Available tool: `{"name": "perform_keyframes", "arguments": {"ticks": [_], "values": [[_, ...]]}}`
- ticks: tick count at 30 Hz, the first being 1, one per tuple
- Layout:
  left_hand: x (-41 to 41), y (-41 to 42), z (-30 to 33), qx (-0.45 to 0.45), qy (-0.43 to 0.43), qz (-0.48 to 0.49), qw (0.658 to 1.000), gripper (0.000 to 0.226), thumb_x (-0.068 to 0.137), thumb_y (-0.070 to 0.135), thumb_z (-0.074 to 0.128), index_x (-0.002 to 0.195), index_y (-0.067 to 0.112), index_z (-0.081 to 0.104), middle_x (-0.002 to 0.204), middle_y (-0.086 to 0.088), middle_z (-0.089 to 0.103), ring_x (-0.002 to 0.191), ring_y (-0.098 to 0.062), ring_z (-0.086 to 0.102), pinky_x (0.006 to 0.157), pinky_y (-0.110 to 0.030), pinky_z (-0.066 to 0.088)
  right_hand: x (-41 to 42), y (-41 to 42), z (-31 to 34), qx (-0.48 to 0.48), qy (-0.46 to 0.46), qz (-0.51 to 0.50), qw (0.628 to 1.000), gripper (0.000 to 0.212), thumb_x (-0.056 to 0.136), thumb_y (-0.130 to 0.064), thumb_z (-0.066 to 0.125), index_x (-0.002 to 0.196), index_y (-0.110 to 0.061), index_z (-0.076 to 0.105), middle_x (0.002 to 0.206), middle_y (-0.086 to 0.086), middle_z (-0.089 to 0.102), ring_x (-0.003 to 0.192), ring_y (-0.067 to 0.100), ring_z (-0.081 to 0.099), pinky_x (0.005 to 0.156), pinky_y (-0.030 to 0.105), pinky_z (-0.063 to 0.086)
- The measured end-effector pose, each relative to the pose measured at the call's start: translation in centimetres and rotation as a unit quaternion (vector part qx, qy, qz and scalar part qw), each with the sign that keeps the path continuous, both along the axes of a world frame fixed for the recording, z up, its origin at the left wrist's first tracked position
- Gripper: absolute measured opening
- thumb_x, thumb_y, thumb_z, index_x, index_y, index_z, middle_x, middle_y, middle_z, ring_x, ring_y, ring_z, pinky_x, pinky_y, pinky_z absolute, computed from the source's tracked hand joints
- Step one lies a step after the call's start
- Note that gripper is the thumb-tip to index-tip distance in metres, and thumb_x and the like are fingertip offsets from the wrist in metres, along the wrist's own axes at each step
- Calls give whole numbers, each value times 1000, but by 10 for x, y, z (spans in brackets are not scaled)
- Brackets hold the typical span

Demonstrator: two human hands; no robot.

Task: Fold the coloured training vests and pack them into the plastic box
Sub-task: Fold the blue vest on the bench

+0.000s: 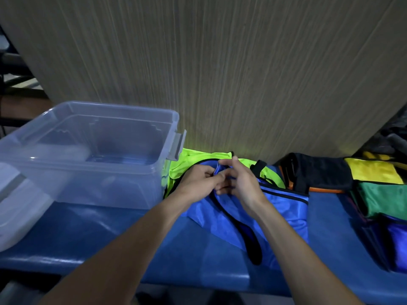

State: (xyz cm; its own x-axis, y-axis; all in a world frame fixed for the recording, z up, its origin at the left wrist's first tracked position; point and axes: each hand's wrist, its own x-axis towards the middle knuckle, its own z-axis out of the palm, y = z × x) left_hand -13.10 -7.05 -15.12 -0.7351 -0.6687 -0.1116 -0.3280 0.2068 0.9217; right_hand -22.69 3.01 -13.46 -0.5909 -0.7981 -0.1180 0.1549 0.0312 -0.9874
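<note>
both hands [220, 181] pinching blue vest [282, 208] at its black-trimmed strap; best to match straps edge to edge, smooth flat on counter [88, 234], then fold toward plastic box [92, 150].

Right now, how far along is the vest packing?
Done: nothing packed; the box shows no vests inside. In hand: both hands, left and right, pinch the blue vest at its top edge, fold not formed yet. Left: the blue vest, the green vest under it, and a dark one beside them.
</note>
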Motion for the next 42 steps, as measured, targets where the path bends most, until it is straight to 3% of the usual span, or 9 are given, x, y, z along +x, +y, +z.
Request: {"name": "perform_keyframes", "arguments": {"ticks": [4, 9, 12, 16, 22, 26, 30, 33, 42], "values": [[0, -2, -5, -41, -19, -2, 999, 20, 94, 26, 63, 81, 12, 69, 71, -7, 68, 65, -14, 52, 66, -34, 40, -9, -2, -11, 22, 123, -30, 992, 25, 108, -15, 35, 113, -11, 59, 80, 10, 60, 59, 21, 64, 57, 34, 55], [4, -3, -6, -108, -35, 3, 994, 33, 99, 23, 59, 71, 7, 49, 58, 4, 38, 56, -15, 31, 56, -31, 28, -35, -8, -16, 97, 443, -21, 891, 26, 97, -9, 57, 121, -16, 66, 108, -1, 66, 93, 14, 61, 89, 30, 50], [7, -3, -5, -142, -41, -6, 989, 37, 101, 20, 56, 67, 15, 40, 56, 5, 32, 55, -15, 27, 54, -31, 25, -41, -14, -20, 114, 452, 26, 884, 22, 95, -15, 66, 116, -20, 70, 111, -5, 69, 106, 16, 62, 100, 43, 48], [9, -5, -5, -162, -52, -5, 985, 42, 101, 20, 56, 64, 19, 36, 52, 10, 31, 49, -9, 27, 50, -26, 28, -45, -21, -19, 87, 454, 4, 887, 9, 90, -15, 72, 89, -23, 71, 89, -5, 68, 88, 18, 63, 88, 46, 51], [5, -3, -8, -117, -52, 18, 992, 44, 103, 32, 54, 67, 16, 36, 49, 11, 36, 48, -7, 60, 63, -34, 63, -38, -32, -28, 85, 497, -38, 863, 6, 89, -23, 72, 86, -23, 67, 87, -6, 60, 85, 22, 57, 81, 45, 51], [3, -2, -1, -138, -56, 30, 988, 42, 105, 31, 49, 67, 15, 41, 56, 7, 45, 59, -22, 70, 48, -25, 52, -40, -19, -21, 67, 513, -78, 852, 16, 92, -30, 71, 105, -20, 69, 103, -3, 63, 99, 24, 57, 91, 41, 47], [-6, -15, 14, -150, -21, 112, 982, 29, 101, 29, 48, 79, 17, 62, 68, 2, 59, 69, -26, 69, 65, -38, 59, -52, 8, -2, 23, 540, -129, 832, 9, 92, -24, 71, 100, -21, 68, 98, -8, 61, 96, 21, 59, 87, 31, 43], [-9, -30, 13, -187, -68, 161, 967, 28, 103, 24, 43, 84, 11, 58, 81, -6, 58, 84, -32, 61, 65, -36, 40, -56, 34, 4, 39, 552, -138, 821, 7, 92, -21, 70, 99, -22, 67, 95, -13, 56, 93, 19, 56, 82, 26, 39], [-19, -42, -1, -198, -100, 183, 958, 26, 102, 17, 44, 89, 2, 61, 93, -14, 64, 87, -32, 57, 69, -33, 35, -79, 109, -2, 247, 489, -149, 823, 23, 84, -29, 78, 72, -24, 58, 64, -8, 63, 70, 20, 62, 62, 37, 50]]}}
